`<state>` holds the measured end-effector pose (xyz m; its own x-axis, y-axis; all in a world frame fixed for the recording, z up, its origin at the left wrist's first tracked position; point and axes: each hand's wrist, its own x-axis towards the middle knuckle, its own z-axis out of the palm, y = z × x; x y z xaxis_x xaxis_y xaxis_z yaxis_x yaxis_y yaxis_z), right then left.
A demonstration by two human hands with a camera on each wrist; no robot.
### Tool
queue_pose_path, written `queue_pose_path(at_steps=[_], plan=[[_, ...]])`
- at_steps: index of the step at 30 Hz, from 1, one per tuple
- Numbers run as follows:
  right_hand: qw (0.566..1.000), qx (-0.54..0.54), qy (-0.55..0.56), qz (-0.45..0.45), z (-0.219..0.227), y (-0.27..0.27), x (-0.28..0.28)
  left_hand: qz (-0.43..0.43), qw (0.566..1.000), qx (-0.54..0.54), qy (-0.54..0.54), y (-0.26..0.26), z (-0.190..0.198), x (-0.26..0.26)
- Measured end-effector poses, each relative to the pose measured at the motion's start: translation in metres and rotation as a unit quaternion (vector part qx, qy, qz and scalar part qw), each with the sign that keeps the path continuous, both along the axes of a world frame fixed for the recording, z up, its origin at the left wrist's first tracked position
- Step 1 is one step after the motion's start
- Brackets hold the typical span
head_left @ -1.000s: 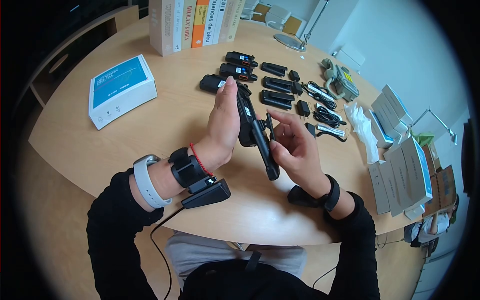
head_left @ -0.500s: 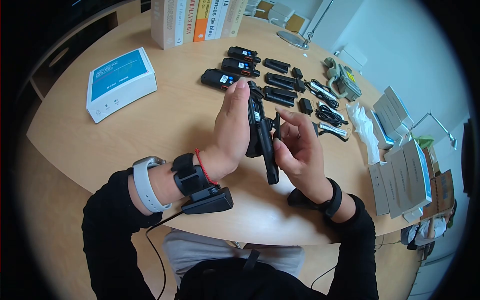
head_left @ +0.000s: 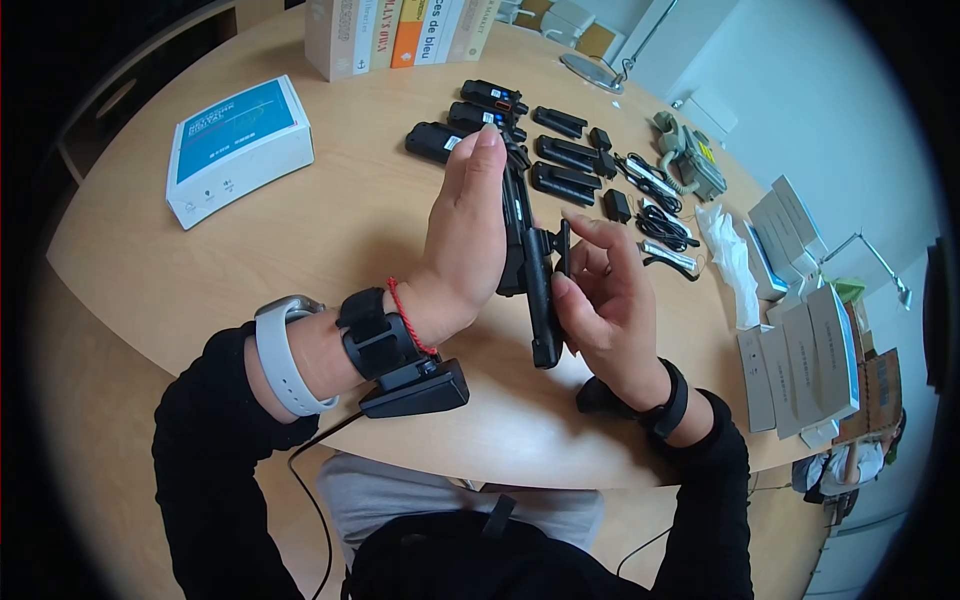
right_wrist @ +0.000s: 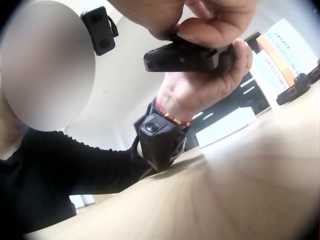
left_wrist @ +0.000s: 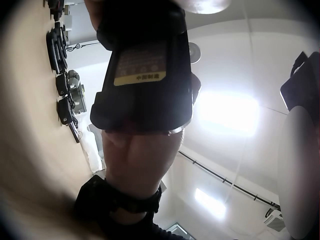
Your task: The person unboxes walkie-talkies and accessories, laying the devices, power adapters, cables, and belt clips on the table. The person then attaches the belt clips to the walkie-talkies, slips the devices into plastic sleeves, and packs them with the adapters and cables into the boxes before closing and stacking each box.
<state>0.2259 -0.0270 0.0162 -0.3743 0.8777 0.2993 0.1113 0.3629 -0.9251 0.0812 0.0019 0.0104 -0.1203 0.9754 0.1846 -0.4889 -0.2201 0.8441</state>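
Observation:
My left hand (head_left: 460, 225) holds a black walkie-talkie (head_left: 515, 215) above the table, its fingers hidden behind the walkie-talkie. Against the walkie-talkie's right side lies a long black holder (head_left: 541, 315) with a belt clip (head_left: 565, 245) on its back. Thumb and fingers of my right hand (head_left: 615, 300) pinch that clip. From the left wrist, the walkie-talkie's label (left_wrist: 142, 67) with a yellow strip shows close up. The right wrist view has the black holder (right_wrist: 172, 57) end-on, between the right fingers above and the left hand (right_wrist: 192, 92) below.
Several walkie-talkies (head_left: 432, 140) lie beyond the hands, beside a column of black holders (head_left: 566, 184), adapters (head_left: 617, 206) and coiled cables (head_left: 662, 226). A white-and-blue box (head_left: 240, 150) sits left, books (head_left: 400, 35) behind. At right are a telephone (head_left: 690, 155), plastic bag (head_left: 728, 260) and boxes (head_left: 800, 360).
Both hands have shifted right with the walkie-talkie and holder, which now stand more upright in the head view. The right hand keeps its pinch on the clip. The head view has shifted slightly.

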Motion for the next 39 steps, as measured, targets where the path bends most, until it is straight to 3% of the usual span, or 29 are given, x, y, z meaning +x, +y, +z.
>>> queue_pose_path(at_steps=[8,14,29,39], plan=[[0.996,0.079,0.008,0.033,-0.003,0.0,-0.002,-0.012,1.0,0.005,-0.01,0.0,-0.001,0.0],[1.0,0.019,0.018,0.011,-0.002,-0.005,-0.004,-0.003,0.999,0.043,0.021,-0.004,0.001,0.001],[0.995,0.093,-0.015,-0.036,-0.014,0.0,-0.002,-0.002,1.0,0.014,0.005,-0.008,0.001,0.004],[0.997,0.064,-0.001,-0.032,-0.007,0.0,-0.004,-0.01,1.0,-0.003,0.004,-0.007,-0.003,0.002]])
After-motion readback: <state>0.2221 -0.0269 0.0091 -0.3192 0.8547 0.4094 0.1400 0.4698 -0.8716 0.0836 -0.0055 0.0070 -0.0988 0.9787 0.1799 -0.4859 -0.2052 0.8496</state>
